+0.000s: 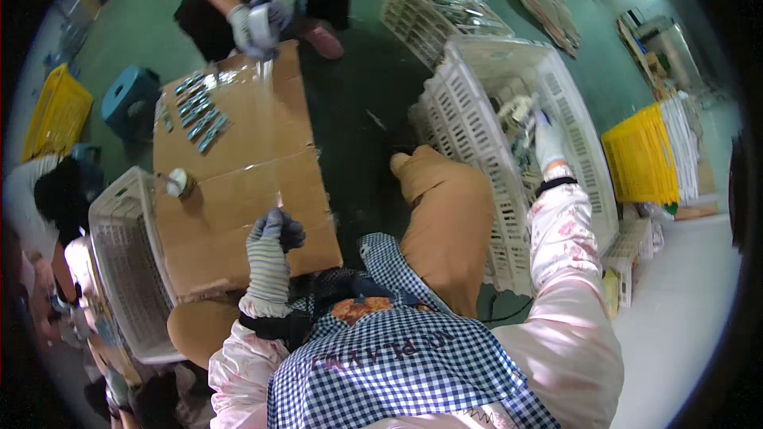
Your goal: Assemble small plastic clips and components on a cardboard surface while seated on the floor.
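My left hand (274,238), in a striped glove with dark fingertips, is closed in a pinch above the near part of the cardboard (230,234). A strip of clear tape (276,167) runs from it to a tape roll (262,25) held in a co-worker's gloved hands. On the right, my right hand (548,141), also gloved, reaches inside a white plastic crate (469,115), at the metal parts (517,111) lying there. Its fingers are too blurred and covered to show a grip. Several shiny metal pieces (199,115) lie in a row on the cardboard's far left.
A small open can (180,183) stands on the cardboard's left. Another white crate (131,270) stands left of the cardboard, and a crate of metal parts (421,20) lies beyond. A blue stool (129,103) and yellow crates (642,155) stand around. Another person is at the far left.
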A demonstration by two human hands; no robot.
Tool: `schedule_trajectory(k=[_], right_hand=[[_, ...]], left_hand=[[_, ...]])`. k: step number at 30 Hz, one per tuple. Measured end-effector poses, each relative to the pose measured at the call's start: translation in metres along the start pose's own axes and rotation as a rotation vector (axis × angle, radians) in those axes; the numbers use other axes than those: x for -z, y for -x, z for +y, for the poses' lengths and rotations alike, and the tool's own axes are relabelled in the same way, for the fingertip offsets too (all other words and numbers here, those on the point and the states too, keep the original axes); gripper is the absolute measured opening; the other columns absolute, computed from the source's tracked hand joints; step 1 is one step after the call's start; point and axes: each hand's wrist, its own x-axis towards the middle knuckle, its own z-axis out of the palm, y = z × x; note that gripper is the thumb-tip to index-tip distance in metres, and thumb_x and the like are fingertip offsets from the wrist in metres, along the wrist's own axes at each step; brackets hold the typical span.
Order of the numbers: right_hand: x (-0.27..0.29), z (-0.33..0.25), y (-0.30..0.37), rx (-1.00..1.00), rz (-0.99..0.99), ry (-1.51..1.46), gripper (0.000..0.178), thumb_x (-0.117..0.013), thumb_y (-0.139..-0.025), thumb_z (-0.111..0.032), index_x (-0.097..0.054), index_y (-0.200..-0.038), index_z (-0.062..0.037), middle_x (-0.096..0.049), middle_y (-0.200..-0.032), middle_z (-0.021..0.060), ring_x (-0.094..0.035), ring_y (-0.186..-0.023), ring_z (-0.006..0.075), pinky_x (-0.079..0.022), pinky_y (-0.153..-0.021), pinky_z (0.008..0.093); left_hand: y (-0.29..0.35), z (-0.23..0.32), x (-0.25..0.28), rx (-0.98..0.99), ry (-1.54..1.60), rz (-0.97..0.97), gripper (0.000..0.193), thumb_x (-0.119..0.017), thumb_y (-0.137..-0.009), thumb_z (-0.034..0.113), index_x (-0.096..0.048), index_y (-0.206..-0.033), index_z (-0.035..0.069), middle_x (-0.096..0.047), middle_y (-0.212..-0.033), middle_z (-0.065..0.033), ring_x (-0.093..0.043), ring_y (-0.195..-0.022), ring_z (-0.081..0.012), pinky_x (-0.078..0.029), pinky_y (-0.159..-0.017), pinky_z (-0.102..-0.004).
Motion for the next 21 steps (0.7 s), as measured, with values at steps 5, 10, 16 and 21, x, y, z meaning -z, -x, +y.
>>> schedule_trajectory(k=[5, 10, 16, 21], right_hand=[[0.006, 0.05, -0.035, 0.296, 0.178, 0.201, 0.062, -0.053, -0.099, -0.045, -0.056, -0.135, 0.0055, -0.06, -0.136, 0.019, -0.056, -0.123, 0.0289, -0.042, -0.103, 0.0356], [-0.044, 0.001, -0.014, 0.533, 0.149, 0.441, 0.065, -0.049, -0.099, -0.043, -0.05, -0.139, 0.0078, -0.051, -0.144, 0.0266, -0.049, -0.132, 0.0372, -0.037, -0.111, 0.0366], [-0.147, -0.1, 0.067, 0.711, -0.226, 0.245, 0.063, -0.057, -0.098, -0.038, -0.048, -0.141, 0.0071, -0.055, -0.141, 0.0263, -0.049, -0.134, 0.035, -0.037, -0.112, 0.0374], [-0.246, -0.122, 0.117, 0.92, -0.538, 0.224, 0.061, -0.063, -0.096, -0.04, -0.05, -0.141, -0.001, -0.062, -0.13, 0.0248, -0.062, -0.118, 0.032, -0.047, -0.101, 0.0404]], left_hand=[[0.044, -0.02, -0.005, 0.139, 0.001, 0.009, 0.023, -0.066, -0.098, 0.028, -0.066, -0.09, 0.006, -0.066, -0.076, -0.0044, -0.062, -0.066, -0.0172, -0.053, -0.063, -0.032], [0.064, -0.049, 0.007, 0.25, 0.004, 0.018, 0.024, -0.068, -0.098, 0.026, -0.071, -0.103, 0.003, -0.07, -0.088, -0.003, -0.064, -0.08, -0.0149, -0.053, -0.075, -0.0292], [0.069, -0.073, 0.016, 0.256, -0.182, 0.015, 0.027, -0.065, -0.1, 0.024, -0.071, -0.103, -0.002, -0.073, -0.09, -0.0065, -0.067, -0.077, -0.0134, -0.055, -0.073, -0.0262], [0.067, -0.084, 0.021, 0.217, -0.189, 0.027, 0.028, -0.063, -0.101, 0.023, -0.071, -0.107, -0.003, -0.073, -0.092, -0.0044, -0.064, -0.081, -0.0111, -0.052, -0.076, -0.0251]])
